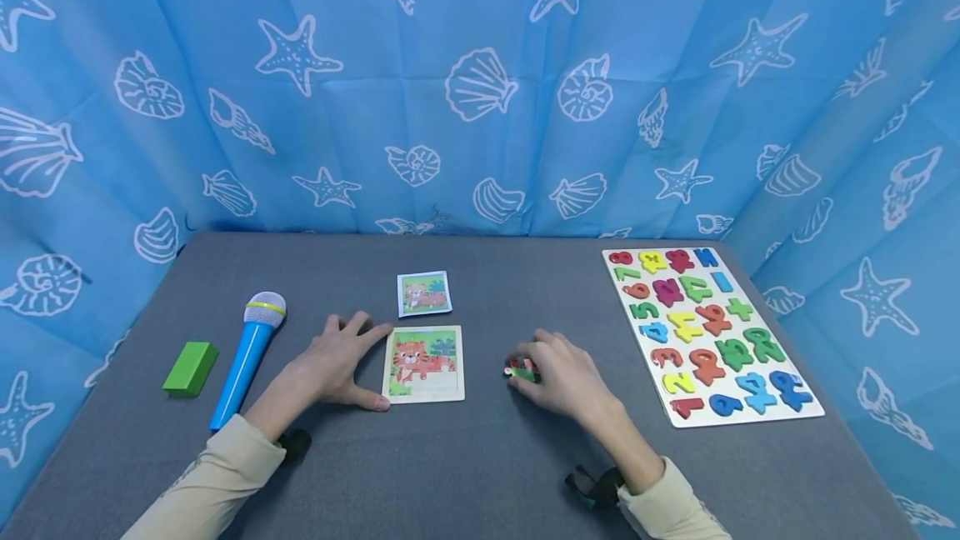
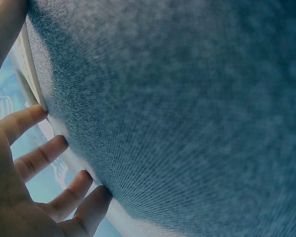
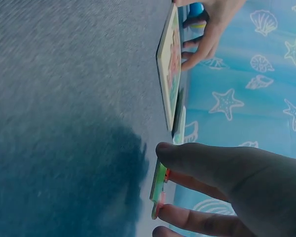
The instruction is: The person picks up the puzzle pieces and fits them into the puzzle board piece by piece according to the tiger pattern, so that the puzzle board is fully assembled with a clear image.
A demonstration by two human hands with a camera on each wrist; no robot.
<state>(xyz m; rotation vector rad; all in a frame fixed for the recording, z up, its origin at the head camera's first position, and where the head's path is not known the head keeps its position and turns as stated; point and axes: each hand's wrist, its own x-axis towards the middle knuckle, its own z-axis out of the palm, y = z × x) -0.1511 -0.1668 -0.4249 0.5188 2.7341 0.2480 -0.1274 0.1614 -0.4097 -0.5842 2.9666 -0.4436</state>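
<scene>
A square tiger jigsaw board (image 1: 426,363) lies in the middle of the table, with a bare patch at its lower right. My left hand (image 1: 347,361) spans its left side, fingers spread, thumb and index fingertips at its corners; the left wrist view shows the index fingertip at the board's edge (image 2: 32,74). Right of the board, my right hand (image 1: 558,375) pinches a small puzzle piece (image 1: 522,369) between thumb and fingers, close over the table. Green shows on the piece (image 3: 159,180) in the right wrist view; its far part is hidden by fingers.
Behind the board lies a small tiger picture card (image 1: 424,293). A blue toy microphone (image 1: 247,361) and a green block (image 1: 191,369) lie at the left. A white number board (image 1: 712,338) with colourful pieces is at the right. A blue shell-patterned curtain (image 1: 480,90) hangs behind.
</scene>
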